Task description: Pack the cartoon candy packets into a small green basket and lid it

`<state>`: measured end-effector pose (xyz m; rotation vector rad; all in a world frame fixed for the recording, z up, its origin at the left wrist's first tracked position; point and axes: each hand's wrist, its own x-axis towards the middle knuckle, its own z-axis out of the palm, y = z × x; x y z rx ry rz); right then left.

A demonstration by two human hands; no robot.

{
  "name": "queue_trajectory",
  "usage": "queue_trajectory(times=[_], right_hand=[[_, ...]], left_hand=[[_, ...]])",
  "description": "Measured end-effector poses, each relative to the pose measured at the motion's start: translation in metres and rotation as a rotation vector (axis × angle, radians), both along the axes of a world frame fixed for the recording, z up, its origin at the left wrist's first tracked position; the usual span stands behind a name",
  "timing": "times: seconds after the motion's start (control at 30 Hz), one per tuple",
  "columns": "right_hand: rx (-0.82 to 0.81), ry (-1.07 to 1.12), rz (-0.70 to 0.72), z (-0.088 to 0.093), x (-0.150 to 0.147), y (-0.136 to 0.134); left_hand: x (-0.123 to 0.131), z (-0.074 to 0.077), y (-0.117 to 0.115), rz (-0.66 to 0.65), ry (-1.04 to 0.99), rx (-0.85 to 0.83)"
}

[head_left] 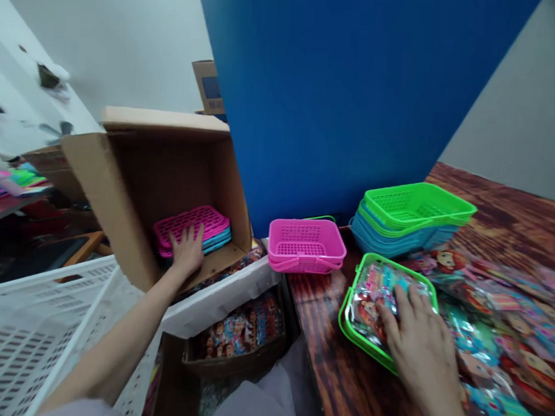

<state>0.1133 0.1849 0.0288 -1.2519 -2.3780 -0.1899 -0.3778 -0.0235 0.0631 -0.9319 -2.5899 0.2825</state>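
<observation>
On the wooden tabletop at five o'clock, our right hand is pressing spread fingers on the packet-filled green basket; our left hand, fingers spread, is touching pink lids in the box at ten o'clock.

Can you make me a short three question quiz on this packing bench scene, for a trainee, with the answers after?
1. True or false: the left hand rests on the pink lattice lids stacked inside the cardboard box.
2. What lies under the right hand? A) the empty pink basket B) a green basket filled with cartoon-printed packets C) the white crate
3. What colour is the top basket of the nested stack against the blue panel?

Key: 1 true. 2 B. 3 green, sitting on blue ones.
</observation>
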Motion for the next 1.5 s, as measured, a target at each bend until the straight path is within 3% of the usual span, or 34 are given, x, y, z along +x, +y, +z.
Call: queue_trajectory(times=[0.13, 0.23, 0.33, 0.47, 0.63, 0.87, 0.97, 1.1, 1.17, 1.23, 1.37, 1.5], right_hand=[[0.059, -0.009, -0.011, -0.003, -0.002, 0.0], [0.064, -0.028, -0.001, -0.002, -0.004, -0.001], [0.066, -0.033, 0.0, 0.0, -0.006, -0.002], [0.067, -0.036, -0.014, 0.0, -0.007, -0.002], [0.058, -0.039, -0.015, 0.002, -0.009, -0.004], [-0.005, 0.029, 0.051, 0.004, -0.002, -0.001], [-0.029, 0.021, 0.032, 0.005, -0.003, 0.0], [-0.008, -0.012, -0.041, 0.006, -0.009, -0.005], [0.0, -0.031, -0.087, 0.007, -0.013, -0.005], [-0.045, -0.058, -0.123, 0.01, -0.016, -0.003], [-0.178, -0.004, -0.115, 0.021, -0.019, 0.0], [-0.019, 0.234, -0.059, 0.041, -0.007, -0.024]], left_hand=[[-0.007, -0.015, -0.008, -0.081, 0.037, -0.137], [-0.01, -0.014, -0.007, -0.198, 0.149, -0.14], [-0.003, -0.008, -0.003, -0.22, 0.168, -0.078], [0.004, 0.003, 0.0, -0.16, 0.126, 0.055], [-0.005, 0.027, 0.0, -0.134, 0.143, 0.233], [-0.015, 0.056, 0.018, -0.004, 0.075, 0.35], [-0.003, 0.051, 0.018, -0.004, 0.08, 0.33], [0.027, 0.024, 0.001, -0.146, 0.04, 0.186], [0.036, 0.012, -0.006, -0.159, -0.031, 0.121], [0.04, 0.009, -0.008, -0.13, -0.088, 0.12], [0.045, 0.031, 0.001, -0.171, -0.177, 0.185], [0.069, 0.053, 0.017, -0.377, -0.278, 0.27]])
